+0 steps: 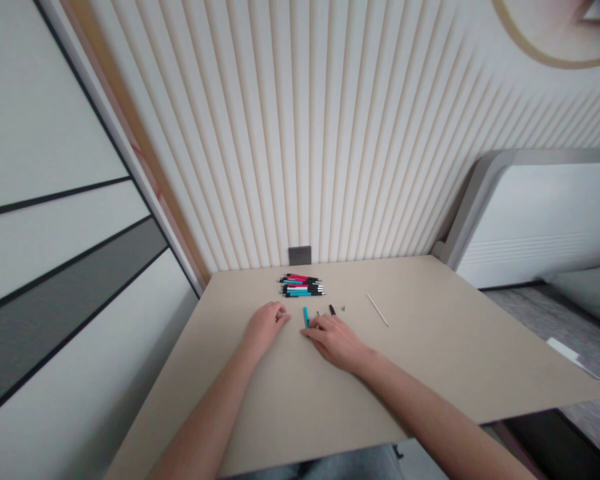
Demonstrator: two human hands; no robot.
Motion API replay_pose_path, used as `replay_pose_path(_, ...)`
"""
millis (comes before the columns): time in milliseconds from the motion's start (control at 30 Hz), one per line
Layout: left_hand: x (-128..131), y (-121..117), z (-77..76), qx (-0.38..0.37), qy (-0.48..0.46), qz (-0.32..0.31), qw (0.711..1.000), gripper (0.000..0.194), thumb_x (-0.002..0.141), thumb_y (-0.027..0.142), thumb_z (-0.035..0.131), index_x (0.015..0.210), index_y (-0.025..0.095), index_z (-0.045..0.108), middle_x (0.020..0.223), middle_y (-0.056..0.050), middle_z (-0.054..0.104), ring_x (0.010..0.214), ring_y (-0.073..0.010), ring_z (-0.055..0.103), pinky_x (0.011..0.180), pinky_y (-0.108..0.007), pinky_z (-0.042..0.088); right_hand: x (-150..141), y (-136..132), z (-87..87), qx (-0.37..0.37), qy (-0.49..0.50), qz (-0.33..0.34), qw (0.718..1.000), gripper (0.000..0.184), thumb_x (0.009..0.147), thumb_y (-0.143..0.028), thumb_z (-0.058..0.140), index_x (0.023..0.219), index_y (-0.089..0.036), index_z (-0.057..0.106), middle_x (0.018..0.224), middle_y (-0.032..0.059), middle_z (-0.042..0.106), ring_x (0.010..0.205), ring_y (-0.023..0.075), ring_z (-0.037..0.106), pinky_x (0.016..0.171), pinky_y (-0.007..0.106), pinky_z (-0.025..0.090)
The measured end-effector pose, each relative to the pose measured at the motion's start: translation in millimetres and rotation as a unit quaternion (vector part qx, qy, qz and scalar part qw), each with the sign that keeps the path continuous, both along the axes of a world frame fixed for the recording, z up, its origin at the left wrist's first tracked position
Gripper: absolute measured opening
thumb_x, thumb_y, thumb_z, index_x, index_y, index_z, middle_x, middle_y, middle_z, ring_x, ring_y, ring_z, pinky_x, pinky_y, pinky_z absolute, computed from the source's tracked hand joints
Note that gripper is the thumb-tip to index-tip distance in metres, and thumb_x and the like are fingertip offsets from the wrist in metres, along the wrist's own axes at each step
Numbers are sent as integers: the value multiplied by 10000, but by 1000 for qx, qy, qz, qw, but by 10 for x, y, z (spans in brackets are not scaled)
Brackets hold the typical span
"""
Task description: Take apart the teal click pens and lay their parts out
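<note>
My left hand [267, 325] rests on the table with its fingers curled in, thumb close to the index finger. Whatever it may hold is too small to make out. To its right, my right hand [336, 339] lies low over the tabletop. Its thumb and fingertips close around the lower end of a bright blue pen barrel [306, 315]. Just beyond the right hand's knuckles lies a short black pen part [332, 309], partly hidden. Beside it is a tiny metallic piece [343, 308]. A thin white refill-like stick [377, 310] lies apart, farther right.
Several click pens [303, 285] in red, blue, white and black lie in a pile behind my hands. The beige table [280, 400] meets a ribbed wall with a dark socket [300, 255]. A cabinet [55, 300] stands left; a bed headboard [540, 220] is at right.
</note>
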State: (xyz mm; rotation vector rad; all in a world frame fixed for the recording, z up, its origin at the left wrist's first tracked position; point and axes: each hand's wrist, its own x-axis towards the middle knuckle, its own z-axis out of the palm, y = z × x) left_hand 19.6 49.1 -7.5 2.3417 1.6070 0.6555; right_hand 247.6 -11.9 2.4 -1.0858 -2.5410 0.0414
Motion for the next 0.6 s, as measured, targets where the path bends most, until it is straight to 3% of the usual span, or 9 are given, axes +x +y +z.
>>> replay_pose_path(600,-73,31,-34,-21,-27,-18,999,137,799,307,637,856,184,620,818,-41,652,784,-202,605,725,-289,434,-9,-61,13,12,14,-22,1000,297,969,-261,450,1224,-214,594,1045,90,643,988,201,557,876,334,436)
